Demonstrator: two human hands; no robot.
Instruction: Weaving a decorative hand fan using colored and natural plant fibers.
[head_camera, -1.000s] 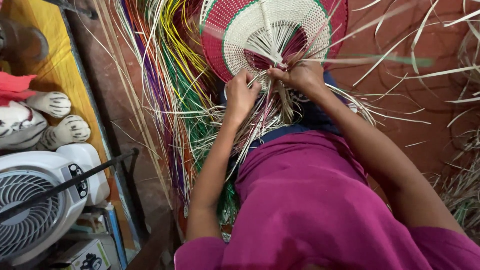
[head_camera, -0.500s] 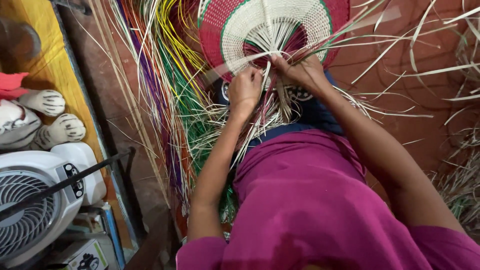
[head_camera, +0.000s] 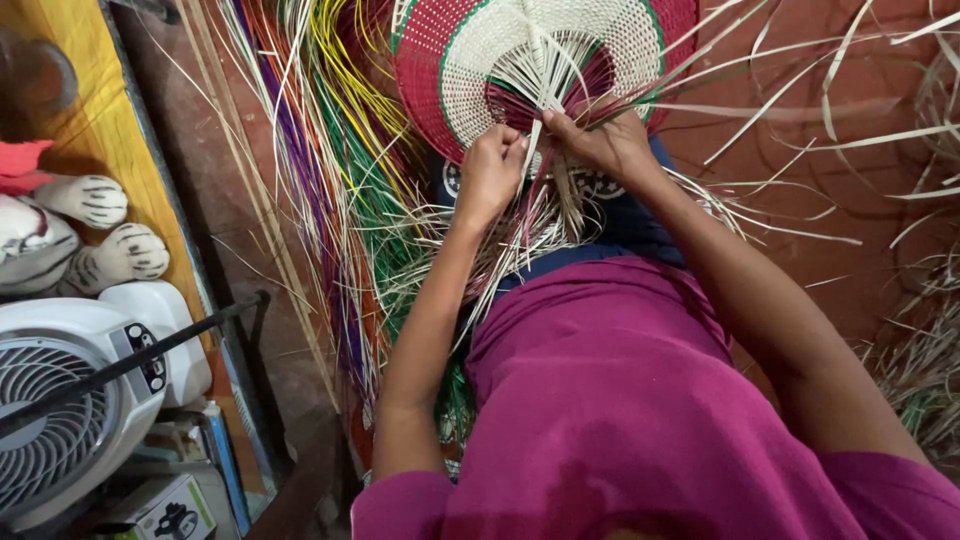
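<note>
Your left hand (head_camera: 488, 178) is fisted tight on a pale strip (head_camera: 533, 150), pinching it just below the woven disc (head_camera: 470, 60). Your right hand (head_camera: 601, 145) is closed too, thumb & fingers clamped on a bunch of loose strands (head_camera: 566, 205) right at the disc's lower edge. The hands sit nearly touching, w/ the strip running up between them.

The disc lies at top centre, on your lap side of the red floor (head_camera: 800, 240), its top cut off by the frame. Red outer band, thin green ring, cream inner field. Unwoven spokes fan out from a point near your fingers, upward & away from you. The pinched strip's long axis runs near vertical in view, lower end toward your body, upper end into the weave.

Loose ends spill down over your dark cloth (head_camera: 625, 225) toward the magenta shirt (head_camera: 620, 400).

Left of the disc: coloured strips bundle (head_camera: 340, 150), yellow, green, purple, orange, running lengthwise top to bottom. Far left: white fan (head_camera: 60, 400), striped plush toy (head_camera: 90, 235) on a yellow mat (head_camera: 110, 130). Dry pale fibres (head_camera: 925, 360) at the right edge.
</note>
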